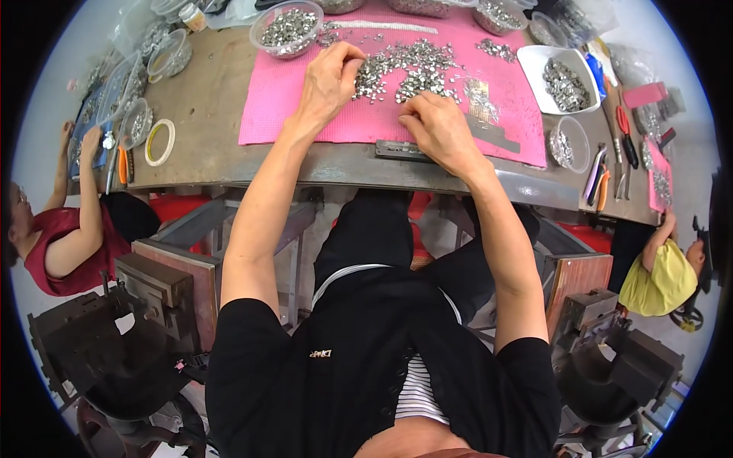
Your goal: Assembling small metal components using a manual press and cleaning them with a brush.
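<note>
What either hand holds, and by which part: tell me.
Cannot tell: the left hand and right hand are both curled, but anything pinched is hidden or too small to see.

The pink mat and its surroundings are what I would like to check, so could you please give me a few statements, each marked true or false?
1. Loose metal pieces are heaped on the pink mat. True.
2. The right hand is inside the white tray. False: the right hand is at the near edge of the heap, and the white tray stands farther right.
3. The left hand is at the left side of the heap. True.
4. The ring-shaped roll lies on the mat. False: the ring-shaped roll lies on the table, left of the mat.
5. A person in a yellow top is at the right. True.
</note>
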The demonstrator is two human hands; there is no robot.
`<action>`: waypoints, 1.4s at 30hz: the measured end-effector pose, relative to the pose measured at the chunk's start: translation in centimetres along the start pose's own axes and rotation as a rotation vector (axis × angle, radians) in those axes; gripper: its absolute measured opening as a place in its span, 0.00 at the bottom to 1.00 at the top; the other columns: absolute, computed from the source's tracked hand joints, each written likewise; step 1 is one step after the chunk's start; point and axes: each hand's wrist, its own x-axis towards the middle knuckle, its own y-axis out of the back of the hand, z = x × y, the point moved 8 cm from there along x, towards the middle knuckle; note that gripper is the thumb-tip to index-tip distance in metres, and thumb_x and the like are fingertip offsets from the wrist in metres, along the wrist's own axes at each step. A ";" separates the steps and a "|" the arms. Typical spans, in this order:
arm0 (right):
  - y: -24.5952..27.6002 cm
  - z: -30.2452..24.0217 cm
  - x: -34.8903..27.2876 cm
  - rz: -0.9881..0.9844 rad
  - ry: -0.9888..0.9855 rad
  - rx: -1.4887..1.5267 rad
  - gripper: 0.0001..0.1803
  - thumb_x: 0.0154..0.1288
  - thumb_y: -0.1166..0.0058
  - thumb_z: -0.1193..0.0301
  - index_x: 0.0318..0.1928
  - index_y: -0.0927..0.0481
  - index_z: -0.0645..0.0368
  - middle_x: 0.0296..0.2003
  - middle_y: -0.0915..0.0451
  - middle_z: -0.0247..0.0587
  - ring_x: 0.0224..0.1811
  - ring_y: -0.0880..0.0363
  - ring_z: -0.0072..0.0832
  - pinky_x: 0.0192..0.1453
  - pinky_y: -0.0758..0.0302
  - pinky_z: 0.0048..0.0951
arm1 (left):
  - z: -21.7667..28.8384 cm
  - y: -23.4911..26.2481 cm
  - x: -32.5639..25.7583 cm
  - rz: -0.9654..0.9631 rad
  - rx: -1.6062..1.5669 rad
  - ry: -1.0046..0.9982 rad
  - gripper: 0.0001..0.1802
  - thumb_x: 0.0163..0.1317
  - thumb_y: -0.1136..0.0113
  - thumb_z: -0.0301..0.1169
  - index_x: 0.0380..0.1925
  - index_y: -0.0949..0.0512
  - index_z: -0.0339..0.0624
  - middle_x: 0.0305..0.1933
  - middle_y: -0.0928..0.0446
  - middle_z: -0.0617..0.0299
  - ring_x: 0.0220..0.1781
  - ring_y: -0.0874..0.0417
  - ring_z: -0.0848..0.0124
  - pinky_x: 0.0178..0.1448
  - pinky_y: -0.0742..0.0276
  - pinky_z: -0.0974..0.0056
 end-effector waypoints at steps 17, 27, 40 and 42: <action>1.7 -1.6 -4.9 0.120 -0.049 0.185 0.05 0.61 0.39 0.79 0.37 0.22 0.62 0.34 0.25 0.44 0.39 0.25 0.43 0.46 0.28 0.40 | 3.1 0.9 -4.7 -0.140 0.004 0.058 0.06 0.67 0.42 0.22 0.42 0.19 0.36 0.36 0.22 0.55 0.34 0.22 0.64 0.40 0.26 0.61; 1.8 -4.1 -5.2 0.164 0.136 -0.128 0.08 0.60 0.38 0.78 0.38 0.22 0.62 0.36 0.25 0.43 0.38 0.24 0.41 0.43 0.28 0.39 | 2.5 1.0 -4.8 -0.065 0.048 -0.014 0.06 0.62 0.37 0.23 0.40 0.17 0.39 0.37 0.23 0.54 0.41 0.23 0.57 0.50 0.27 0.56; -0.5 1.9 4.0 0.095 0.001 0.089 0.11 0.66 0.45 0.77 0.48 0.18 0.63 0.37 0.21 0.49 0.43 0.20 0.48 0.48 0.23 0.43 | -0.3 -0.2 -1.8 -0.008 0.306 0.000 0.21 0.63 0.33 0.37 0.57 0.18 0.50 0.44 0.23 0.58 0.50 0.24 0.61 0.55 0.33 0.55; -2.3 2.5 5.7 0.116 -0.002 0.072 0.13 0.65 0.45 0.77 0.50 0.18 0.63 0.39 0.21 0.51 0.45 0.21 0.50 0.50 0.24 0.45 | -0.6 -0.5 -1.3 -0.012 0.304 -0.007 0.20 0.62 0.32 0.37 0.55 0.16 0.52 0.42 0.23 0.58 0.48 0.24 0.60 0.54 0.33 0.54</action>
